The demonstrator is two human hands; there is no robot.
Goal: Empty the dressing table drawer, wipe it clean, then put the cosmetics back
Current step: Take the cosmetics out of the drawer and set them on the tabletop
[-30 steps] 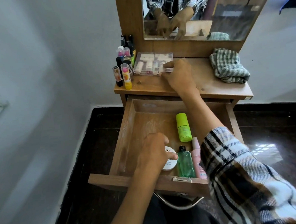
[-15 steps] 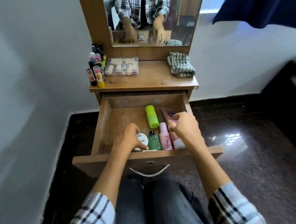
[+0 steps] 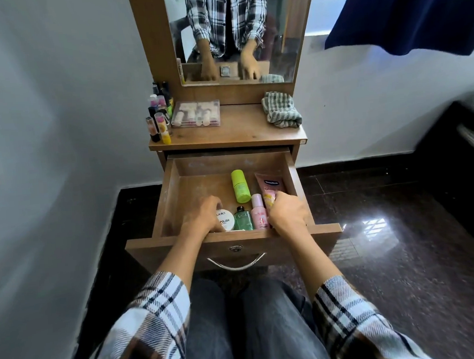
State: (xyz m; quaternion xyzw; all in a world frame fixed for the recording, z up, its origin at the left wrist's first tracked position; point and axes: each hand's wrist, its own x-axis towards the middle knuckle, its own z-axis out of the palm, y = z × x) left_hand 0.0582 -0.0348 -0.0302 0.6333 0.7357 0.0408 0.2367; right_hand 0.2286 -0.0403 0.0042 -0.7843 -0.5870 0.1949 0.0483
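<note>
The drawer [image 3: 172, 200] is pulled fully out, and five cosmetics lie in its front-right part. The person's left hand [image 3: 205, 219] has its fingers curled over the white round jar [image 3: 226, 222]; the right hand [image 3: 287, 213] curls round the lower end of the pink tube [image 3: 270, 188].

The step in hand looks like emptying. To do it well, each hand should lift one item straight up and set it on the tabletop [image 3: 241, 131], beside the clear box [image 3: 196, 113], w/o knocking the lipsticks [image 3: 159, 126]. The green bottle [image 3: 243, 221], pink spray bottle [image 3: 259, 214] and lime bottle [image 3: 239, 186] come next. The checked cloth [image 3: 281, 109] should stay free for wiping.

Readable text: "POLISH" and part "udio" on the jar, "Vaseline" on the tube. Other labels are too small to read.
</note>
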